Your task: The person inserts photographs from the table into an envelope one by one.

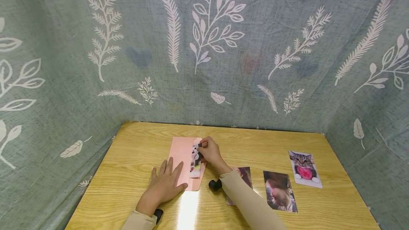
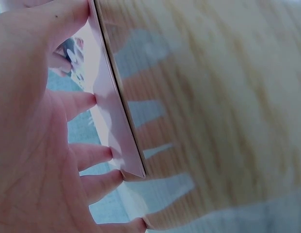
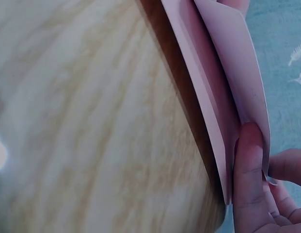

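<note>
Photo (image 1: 195,165) partly in envelope (image 1: 182,148) on tabletop (image 1: 137,152); right hand (image 1: 212,153) pinching photo's outer edge; left hand (image 1: 162,184) with fingers spread, touching envelope; photo might snag or crease at envelope mouth if moved skewed; envelope might skid if held too lightly.

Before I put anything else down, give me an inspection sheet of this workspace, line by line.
Surface: wooden table, with a bright glare near its front edge.
Job's things: pink envelope lying flat; held photo at its right-hand opening, partly covered by the front panel.
Clutter: three more photos to the right: cat photo, dark-topped photo and third photo, the last partly hidden by the right sleeve.
Hands: left hand rests on the envelope, fingers spread; right hand pinches the held photo.
Cables: nothing seen.
Surroundings: leaf-printed curtain behind and on both sides.
</note>
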Motion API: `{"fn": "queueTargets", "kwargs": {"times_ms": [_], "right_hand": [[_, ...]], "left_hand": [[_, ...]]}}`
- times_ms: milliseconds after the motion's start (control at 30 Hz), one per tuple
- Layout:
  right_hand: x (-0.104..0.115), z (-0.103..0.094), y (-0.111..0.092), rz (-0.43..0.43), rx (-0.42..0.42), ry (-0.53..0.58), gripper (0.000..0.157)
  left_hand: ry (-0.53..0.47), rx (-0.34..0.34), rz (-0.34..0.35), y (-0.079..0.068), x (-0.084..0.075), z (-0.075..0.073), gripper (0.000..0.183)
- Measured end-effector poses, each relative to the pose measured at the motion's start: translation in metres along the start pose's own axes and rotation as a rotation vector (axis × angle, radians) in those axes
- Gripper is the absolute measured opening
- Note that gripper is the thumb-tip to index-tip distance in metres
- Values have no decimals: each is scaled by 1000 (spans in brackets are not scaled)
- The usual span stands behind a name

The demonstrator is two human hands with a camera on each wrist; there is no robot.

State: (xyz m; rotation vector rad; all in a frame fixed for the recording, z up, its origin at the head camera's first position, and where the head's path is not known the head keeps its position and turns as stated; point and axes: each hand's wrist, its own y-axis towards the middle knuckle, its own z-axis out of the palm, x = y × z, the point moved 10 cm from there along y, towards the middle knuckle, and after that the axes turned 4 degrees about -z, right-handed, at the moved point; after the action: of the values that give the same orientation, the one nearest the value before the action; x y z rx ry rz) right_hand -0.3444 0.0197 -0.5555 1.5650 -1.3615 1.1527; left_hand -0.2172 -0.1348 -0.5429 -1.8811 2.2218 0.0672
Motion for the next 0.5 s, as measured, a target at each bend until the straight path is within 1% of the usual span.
{"fn": "queueTargets", "kwargs": {"times_ms": [233, 367, 500], "right_hand": [[2, 4, -1, -10, -6, -27, 25], [5, 2, -2, -15, 0, -48, 23], [5, -3, -5, 2, 21, -21, 20]], "left_hand": [[8, 10, -9, -1, 1, 1, 79], [8, 8, -4, 0, 1, 2, 79], [6, 8, 0, 0, 1, 3, 79]]}}
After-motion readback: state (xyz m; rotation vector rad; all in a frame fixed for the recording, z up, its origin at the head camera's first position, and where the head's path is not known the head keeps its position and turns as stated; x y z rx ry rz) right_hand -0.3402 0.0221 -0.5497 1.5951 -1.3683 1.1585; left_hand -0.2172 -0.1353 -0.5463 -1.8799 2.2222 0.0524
